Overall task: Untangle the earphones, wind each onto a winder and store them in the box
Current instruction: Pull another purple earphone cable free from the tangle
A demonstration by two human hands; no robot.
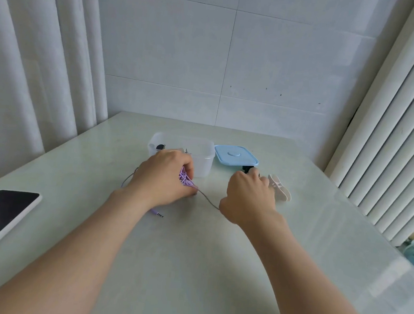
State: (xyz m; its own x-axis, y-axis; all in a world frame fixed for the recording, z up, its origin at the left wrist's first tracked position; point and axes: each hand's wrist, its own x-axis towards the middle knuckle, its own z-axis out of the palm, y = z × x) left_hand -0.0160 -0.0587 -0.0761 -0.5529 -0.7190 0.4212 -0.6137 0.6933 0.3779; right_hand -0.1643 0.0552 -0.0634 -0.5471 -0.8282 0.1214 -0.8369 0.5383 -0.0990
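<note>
1. The purple earphones (pixel 185 178) sit as a tangled bunch inside the left hand (pixel 165 175), showing at its thumb side between the curled fingers and the thumb.
2. The left hand is closed round that bunch, knuckles up, its heel low over the counter (pixel 193 255).
3. One strand of cable (pixel 210 201) runs slack from the left hand's thumb across to the right hand (pixel 247 197) and vanishes under that hand's thumb side.
4. The right hand has its fingers curled, back upward; whether it pinches the cable or only covers it cannot be told.
5. Another loop of cable (pixel 128 178) curves out past the left hand's outer edge, and the jack plug (pixel 158 214) lies on the counter just beside the left wrist, on the near side.
6. A small black thing (pixel 247 169) shows just beyond the right hand's fingertips; what it is cannot be made out.
7. A white winder (pixel 280 189) lies on the counter just to the outer side of the right hand, near its knuckles.
8. The clear box (pixel 202 156) stands open directly beyond the left hand, with a dark round item (pixel 161 147) inside it.
9. The blue lid (pixel 235 155) lies flat beyond the right hand, just beside the box.
10. A dark-screened tablet (pixel 1 212) rests well apart from the left forearm, at the counter's edge.
</note>
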